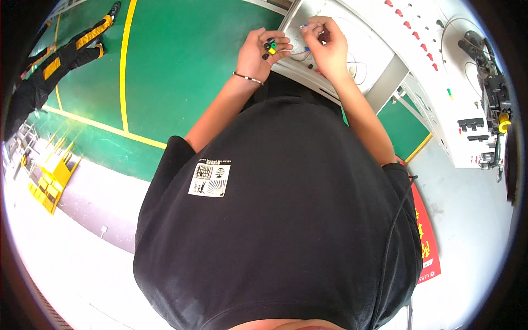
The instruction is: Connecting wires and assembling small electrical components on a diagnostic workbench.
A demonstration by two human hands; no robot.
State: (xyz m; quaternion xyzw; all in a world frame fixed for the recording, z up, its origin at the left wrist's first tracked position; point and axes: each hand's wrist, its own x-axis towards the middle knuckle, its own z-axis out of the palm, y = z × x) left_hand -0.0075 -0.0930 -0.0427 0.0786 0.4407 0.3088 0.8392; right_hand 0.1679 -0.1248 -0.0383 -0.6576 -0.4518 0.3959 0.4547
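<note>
My left hand (256,50) is turned palm up with its fingers loosely curled. Cradled in it are several small plastic caps (270,47) in black, green and yellow; their exact kind is too small to tell. Just to the right, my right hand (331,49) is closed in a pinch above an open white drawer (374,47). A small blue-and-white piece (303,26) shows at its fingertips, and something dark red is partly hidden inside the curled fingers. Thin wires and small loose parts lie in the drawer below.
A white panel (423,19) with a row of red knobs or terminals runs along the right, with black electrical components (474,129) mounted on it. At far left another person's legs (71,49) are in view. Yellow stools (52,181) stand at lower left.
</note>
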